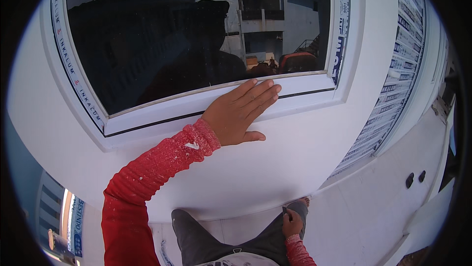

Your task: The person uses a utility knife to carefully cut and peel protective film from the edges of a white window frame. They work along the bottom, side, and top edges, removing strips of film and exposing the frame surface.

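My left hand lies flat on the white window frame, its fingers stretched along the lower rail and the thumb spread downward. Above it is the dark glass pane, full of reflections. A black line runs along the rail and passes behind the hand. White dust and a small white scrap cling to the red left sleeve. Lower down, by my right thigh, my right hand is closed around a small thin dark object. Only its tip shows, so its kind cannot be made out.
A white wall surrounds the window. To the right stands a panel covered in printed protective film. A pair of dark sandals lies on the pale tiled floor. A blue and white printed strip shows at the lower left.
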Demonstrator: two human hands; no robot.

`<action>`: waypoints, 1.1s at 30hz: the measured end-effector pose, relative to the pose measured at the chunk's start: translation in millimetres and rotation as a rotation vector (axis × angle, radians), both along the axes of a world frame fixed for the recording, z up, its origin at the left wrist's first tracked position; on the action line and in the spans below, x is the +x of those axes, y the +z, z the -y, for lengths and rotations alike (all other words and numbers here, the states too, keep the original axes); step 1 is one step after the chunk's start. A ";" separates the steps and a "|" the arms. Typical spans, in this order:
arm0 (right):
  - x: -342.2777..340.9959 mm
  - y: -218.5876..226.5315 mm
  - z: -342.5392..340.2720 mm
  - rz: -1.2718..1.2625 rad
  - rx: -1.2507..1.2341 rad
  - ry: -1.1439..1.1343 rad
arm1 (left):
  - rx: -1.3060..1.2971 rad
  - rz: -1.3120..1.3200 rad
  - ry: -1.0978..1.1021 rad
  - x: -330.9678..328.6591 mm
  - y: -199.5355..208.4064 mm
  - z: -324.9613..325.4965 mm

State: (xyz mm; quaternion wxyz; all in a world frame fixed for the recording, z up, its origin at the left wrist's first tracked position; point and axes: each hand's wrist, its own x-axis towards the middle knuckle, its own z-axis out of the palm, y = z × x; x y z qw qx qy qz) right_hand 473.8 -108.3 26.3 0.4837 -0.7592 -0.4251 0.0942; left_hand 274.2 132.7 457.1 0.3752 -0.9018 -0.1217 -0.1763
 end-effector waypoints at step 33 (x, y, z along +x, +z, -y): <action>18.1 19.3 31.5 -0.175 0.028 -0.050 | -1.788 0.074 0.861 -115.3 -532.9 260.9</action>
